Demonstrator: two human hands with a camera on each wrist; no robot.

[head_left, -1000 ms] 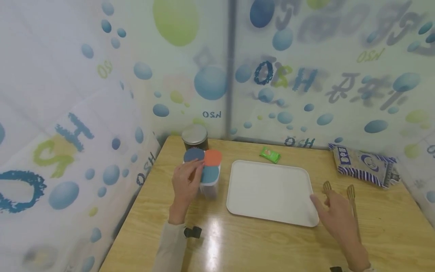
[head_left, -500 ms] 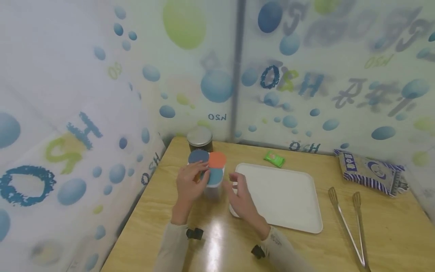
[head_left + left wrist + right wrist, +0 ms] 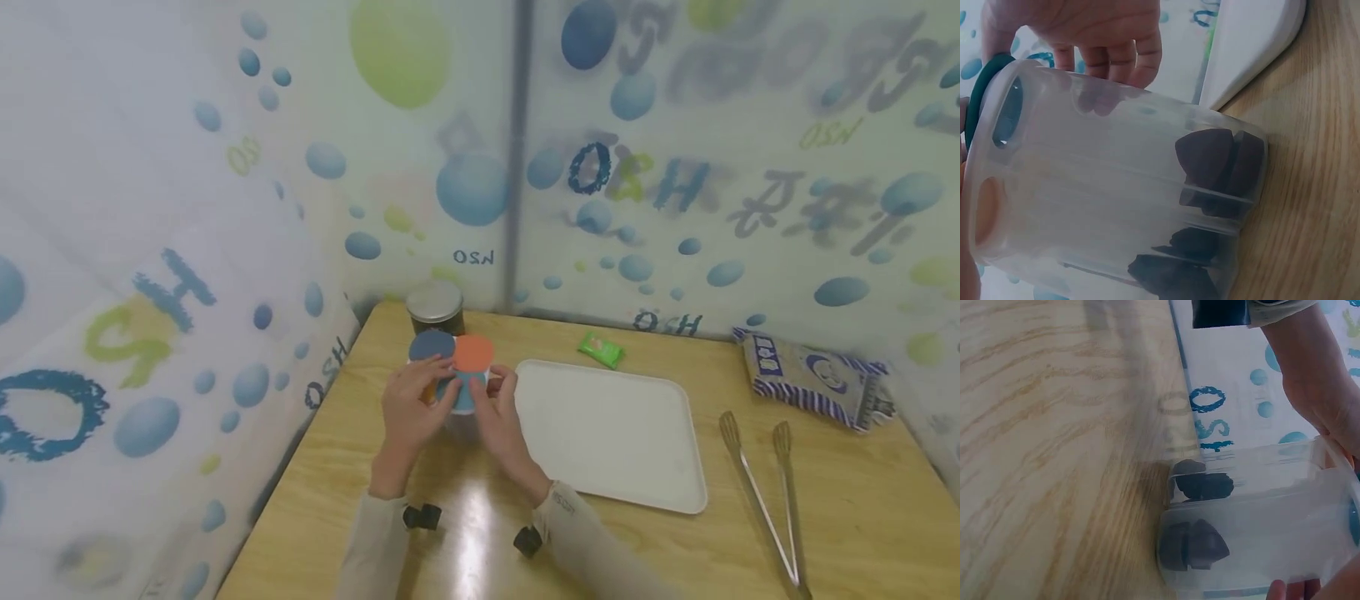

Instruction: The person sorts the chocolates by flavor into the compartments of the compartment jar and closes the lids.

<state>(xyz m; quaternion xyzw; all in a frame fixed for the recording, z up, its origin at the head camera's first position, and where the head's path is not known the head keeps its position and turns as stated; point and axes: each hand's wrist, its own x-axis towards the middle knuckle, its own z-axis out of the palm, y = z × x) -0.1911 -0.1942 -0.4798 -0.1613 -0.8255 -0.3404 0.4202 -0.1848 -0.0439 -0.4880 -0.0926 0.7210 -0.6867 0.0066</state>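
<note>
A clear plastic divided storage container (image 3: 1110, 144) stands on the wooden table, with dark chunky pieces (image 3: 1207, 156) at the bottom of its compartments. Its top carries round lids: a dark blue lid (image 3: 431, 343), an orange lid (image 3: 474, 353) and a teal lid (image 3: 464, 402). My left hand (image 3: 411, 408) holds the top from the left, fingers over the dark blue lid and thumb at the teal one. From the right, my right hand (image 3: 501, 421) grips the container, thumb on the teal lid and fingers curled down along the side wall.
Right of the container lies a white tray (image 3: 615, 433), with a small green packet (image 3: 601, 350) behind it. Metal tongs (image 3: 765, 508) and a blue-and-tan bag (image 3: 817, 377) are farther right. A tin with a silver lid (image 3: 435, 304) stands behind the container, near the printed wall.
My right hand has moved left from beside the tongs, across the tray, to the container. The left hand has stayed at the container's top.
</note>
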